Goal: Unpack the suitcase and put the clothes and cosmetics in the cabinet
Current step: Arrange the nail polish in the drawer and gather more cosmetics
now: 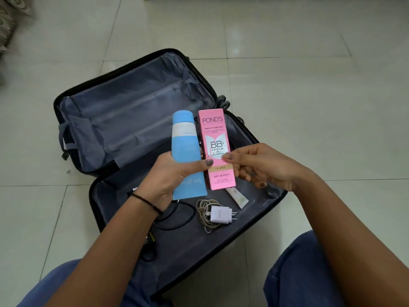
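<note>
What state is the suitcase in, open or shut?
Open: the suitcase lies on the floor, both halves spread, lining exposed, a charger in the near half.

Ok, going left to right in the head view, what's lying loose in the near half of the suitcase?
A black cable → white charger → small white tube.

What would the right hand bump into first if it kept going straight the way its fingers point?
Nothing new: the right hand points left and pinches the pink cream box. Pushed on, the box would likely press into the blue tube held by the left hand; depth is unclear.
</note>
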